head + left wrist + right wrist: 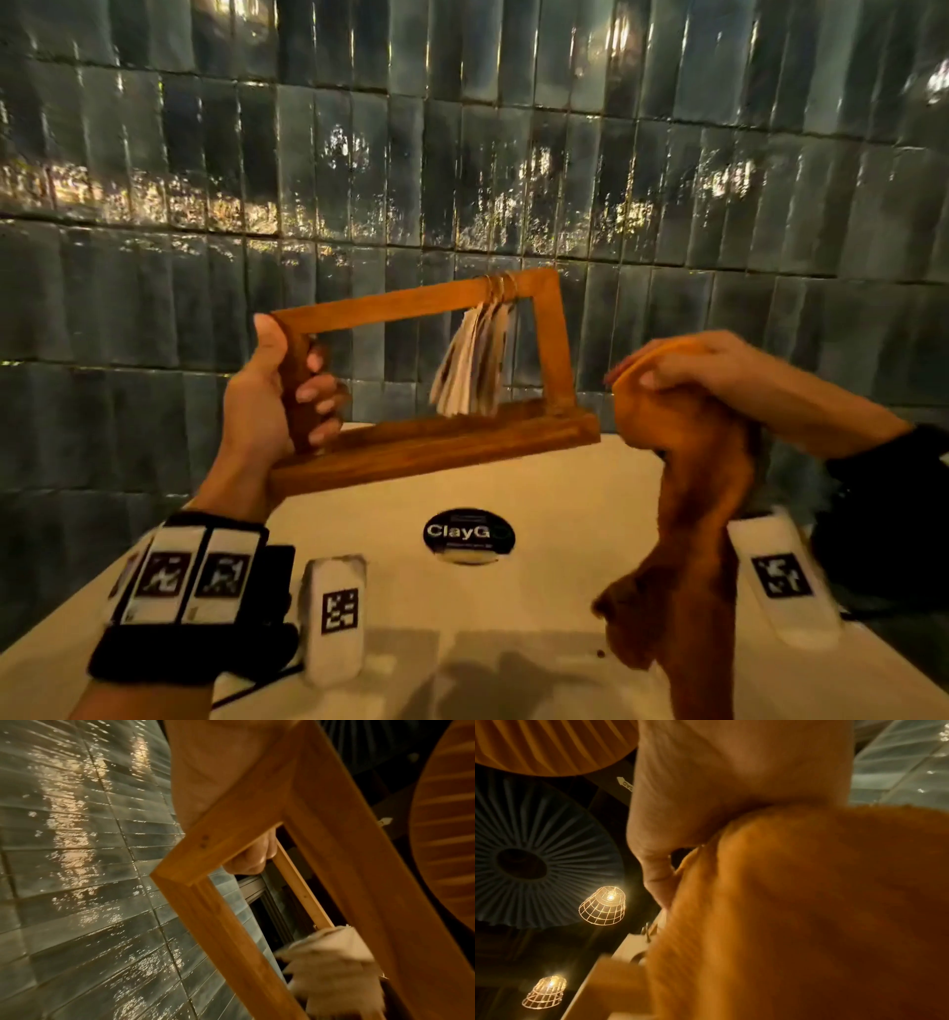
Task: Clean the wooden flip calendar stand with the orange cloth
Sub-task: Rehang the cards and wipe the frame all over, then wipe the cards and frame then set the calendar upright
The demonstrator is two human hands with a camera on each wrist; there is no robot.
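A: Where's the wooden flip calendar stand (426, 370), and how does it lie?

B: Lifted clear of the white table (513, 642), long axis running left to right, its right end tipped higher and farther off than the left. The frame stands above the base, and the open face looks toward the person.

A: Who has it?

B: The left hand (272, 390) is wrapped round the frame's left post, thumb up along the outer edge, fingers curled through the opening. The paper cards (472, 360) hang from rings on the top bar, toward the stand's right end.

A: And the orange cloth (688, 514)?

B: Just right of the stand, clutched in the right hand (719, 370); its tail dangles below the stand's base level. I can't tell if it touches the wood.

A: Anything else around?

B: Under the stand, a black round sticker (468, 533) reading "ClayG…", the rest blurred. Behind the stand, a glossy tiled wall (462, 154).
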